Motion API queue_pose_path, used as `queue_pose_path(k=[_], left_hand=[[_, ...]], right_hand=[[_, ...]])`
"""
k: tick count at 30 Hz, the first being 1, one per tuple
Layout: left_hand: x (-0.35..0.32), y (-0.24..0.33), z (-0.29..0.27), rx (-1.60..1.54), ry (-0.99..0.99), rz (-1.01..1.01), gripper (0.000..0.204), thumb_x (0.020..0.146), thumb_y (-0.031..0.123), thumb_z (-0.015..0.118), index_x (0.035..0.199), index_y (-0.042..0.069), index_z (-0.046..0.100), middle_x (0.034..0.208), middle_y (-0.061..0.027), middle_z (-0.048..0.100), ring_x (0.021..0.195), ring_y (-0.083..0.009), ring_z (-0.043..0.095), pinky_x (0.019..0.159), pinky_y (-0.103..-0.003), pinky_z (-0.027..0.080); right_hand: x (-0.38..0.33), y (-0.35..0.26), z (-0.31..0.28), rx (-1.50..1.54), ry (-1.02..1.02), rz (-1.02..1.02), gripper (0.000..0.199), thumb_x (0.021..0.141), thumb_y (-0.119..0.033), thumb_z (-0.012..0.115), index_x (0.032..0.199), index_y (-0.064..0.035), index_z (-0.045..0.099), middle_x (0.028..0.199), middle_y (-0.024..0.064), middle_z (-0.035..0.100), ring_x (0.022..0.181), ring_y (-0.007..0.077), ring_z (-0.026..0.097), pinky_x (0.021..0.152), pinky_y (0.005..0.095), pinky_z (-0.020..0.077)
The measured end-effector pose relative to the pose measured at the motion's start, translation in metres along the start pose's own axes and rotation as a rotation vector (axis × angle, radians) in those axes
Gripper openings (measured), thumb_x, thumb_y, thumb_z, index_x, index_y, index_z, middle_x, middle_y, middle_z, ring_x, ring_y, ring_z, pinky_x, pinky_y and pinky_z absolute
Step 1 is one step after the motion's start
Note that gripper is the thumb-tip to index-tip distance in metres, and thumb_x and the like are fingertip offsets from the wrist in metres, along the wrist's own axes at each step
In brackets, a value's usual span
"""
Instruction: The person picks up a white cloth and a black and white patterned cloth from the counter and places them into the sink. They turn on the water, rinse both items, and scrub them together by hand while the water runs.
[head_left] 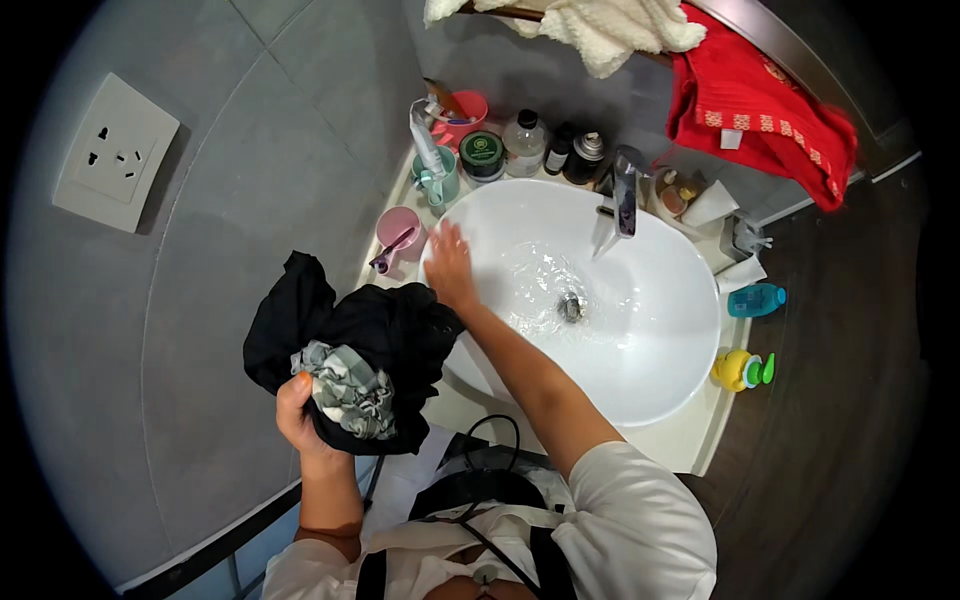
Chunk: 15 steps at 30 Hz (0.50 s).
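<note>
Left hand [300, 405] grips bundled black clothes [370, 340]; right hand [450, 265] lies flat, fingers spread, on the white sink [660, 340] rim near a green-lidded jar [482, 155].

A pale vanity counter [690, 450] carries a white oval basin [660, 330] that fills most of it. Along the back edge stand a pink cup [466, 106], a green-lidded jar [482, 155], a clear bottle [524, 143] and two dark bottles [574, 152]. At the left edge sit a teal cup [437, 180] and a pink mug [398, 230]. On the right edge lie a blue bottle [755, 299] and a yellow toy [737, 369].
</note>
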<state>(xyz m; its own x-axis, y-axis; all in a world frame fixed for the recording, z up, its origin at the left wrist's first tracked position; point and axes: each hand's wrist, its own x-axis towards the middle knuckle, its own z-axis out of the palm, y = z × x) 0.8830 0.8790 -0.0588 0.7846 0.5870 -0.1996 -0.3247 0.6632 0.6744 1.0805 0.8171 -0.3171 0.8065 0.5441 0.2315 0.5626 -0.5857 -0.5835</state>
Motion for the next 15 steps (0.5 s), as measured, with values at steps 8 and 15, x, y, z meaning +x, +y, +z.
queue_pose_path(k=[8,15], left_hand=[[-0.007,0.012,0.037,-0.071,-0.016,-0.108,0.024,0.076,0.016,0.052,0.091,-0.002,0.058,0.087,-0.0131,0.063,0.078,-0.0253,0.062,0.072,-0.039,0.051],[0.003,-0.018,0.066,-0.123,-0.102,-0.22,0.023,0.077,0.016,0.053,0.091,-0.001,0.058,0.085,-0.011,0.062,0.079,-0.0226,0.06,0.077,-0.033,0.048]], right_hand=[[-0.159,0.078,-0.009,0.172,-0.749,-0.203,0.06,0.085,-0.034,0.043,0.136,-0.0097,0.023,0.142,0.0169,0.018,0.131,0.031,0.019,0.102,0.0415,0.0241],[-0.252,0.174,-0.26,-0.288,-0.422,0.027,0.037,0.082,-0.025,0.052,0.114,-0.0065,0.053,0.117,0.0151,0.052,0.112,0.0304,0.046,0.094,0.0382,0.0362]])
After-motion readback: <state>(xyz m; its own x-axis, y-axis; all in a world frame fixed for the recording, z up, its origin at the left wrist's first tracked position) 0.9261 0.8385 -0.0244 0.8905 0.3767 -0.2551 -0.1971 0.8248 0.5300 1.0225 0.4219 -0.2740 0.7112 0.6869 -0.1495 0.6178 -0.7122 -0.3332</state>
